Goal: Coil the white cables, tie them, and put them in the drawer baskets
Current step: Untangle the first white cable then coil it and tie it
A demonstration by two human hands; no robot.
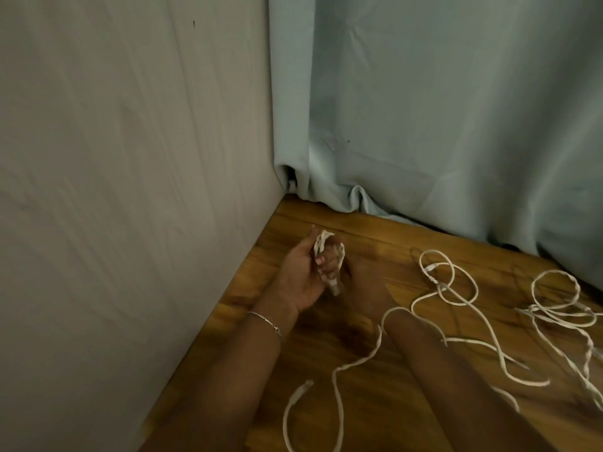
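Note:
A small coiled bundle of white cable (326, 244) sits over the wooden floor near the room corner, held between both hands. My left hand (298, 278), with a thin bracelet on its wrist, lies palm up and its fingers curl round the bundle. My right hand (357, 277) is blurred and meets the bundle from the right, seemingly gripping it. A connector end (336, 288) hangs below the bundle. Loose white cables lie on the floor: one under my right forearm (337, 383), one looped further back (437, 272) and a tangle at the right (554, 305). No drawer baskets are in view.
A pale wall or cabinet side (130, 190) rises on the left. A light blue curtain (456, 125) hangs at the back down to the wooden floor (293, 353). The loose cables spread across the floor's right half.

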